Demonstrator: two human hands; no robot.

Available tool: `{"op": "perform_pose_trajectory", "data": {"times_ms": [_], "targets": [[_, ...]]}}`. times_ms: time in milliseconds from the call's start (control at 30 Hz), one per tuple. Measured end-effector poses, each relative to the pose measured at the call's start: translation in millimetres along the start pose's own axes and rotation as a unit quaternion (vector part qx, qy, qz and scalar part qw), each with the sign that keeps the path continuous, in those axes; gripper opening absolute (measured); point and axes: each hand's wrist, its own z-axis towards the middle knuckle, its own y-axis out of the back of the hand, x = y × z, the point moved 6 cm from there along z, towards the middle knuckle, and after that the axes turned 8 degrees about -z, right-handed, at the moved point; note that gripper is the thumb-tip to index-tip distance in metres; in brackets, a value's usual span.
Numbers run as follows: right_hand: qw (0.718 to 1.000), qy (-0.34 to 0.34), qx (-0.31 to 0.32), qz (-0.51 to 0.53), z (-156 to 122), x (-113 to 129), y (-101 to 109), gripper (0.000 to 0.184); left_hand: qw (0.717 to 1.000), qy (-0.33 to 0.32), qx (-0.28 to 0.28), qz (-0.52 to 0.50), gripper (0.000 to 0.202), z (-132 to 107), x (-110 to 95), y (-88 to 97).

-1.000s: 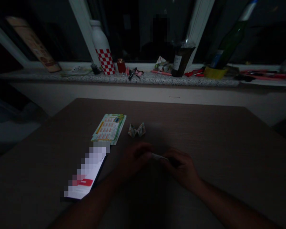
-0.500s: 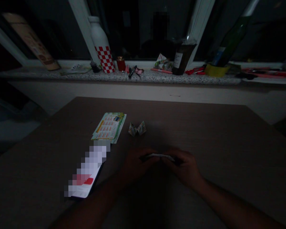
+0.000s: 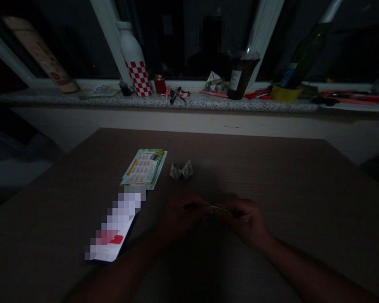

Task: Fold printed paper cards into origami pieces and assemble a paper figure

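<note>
Between my two hands is a small folded piece of paper (image 3: 219,208), seen nearly edge-on and pale in the dim light. My left hand (image 3: 183,214) pinches its left end, thumb against fingers. The right end is pinched by my right hand (image 3: 244,216), whose curled fingers cover part of it. Just beyond my left hand, a folded paper figure (image 3: 181,171) with two pointed peaks stands on the table. A stack of printed paper sheets (image 3: 143,168) lies to its left. Shadow hides the finer folds of the held paper.
A lit phone (image 3: 109,248) lies on the table (image 3: 271,168) left of my left forearm. Along the stone windowsill (image 3: 196,102) stand a red-checked white bottle (image 3: 135,63), a small red jar (image 3: 160,85), a dark drink cup (image 3: 240,78) and a green bottle (image 3: 306,54).
The left fingers have shifted along the paper toward its middle, so less of its left side shows. My right hand stays nearly in place.
</note>
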Motion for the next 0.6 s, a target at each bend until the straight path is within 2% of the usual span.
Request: {"op": "perform_pose_trajectory", "data": {"times_ms": [167, 267, 433, 600], "targets": [[0.999, -0.043, 0.013, -0.001, -1, -12, -5, 0.012, 0.998, 0.005, 0.025, 0.062, 0.015, -1, 4, -3.7], [0.999, -0.037, 0.011, -0.016, -1, -11, -5, 0.009, 0.995, -0.028, 0.045, 0.086, 0.017, -3, 5, -8.2], [0.999, -0.036, 0.006, -0.014, -2, -13, -5, 0.010, 0.990, -0.063, 0.038, 0.117, 0.016, -4, 6, -8.9], [1.000, -0.002, 0.016, -0.017, -1, -9, -5, 0.008, 0.981, -0.135, 0.055, 0.130, 0.015, -6, -2, -9.7]]}}
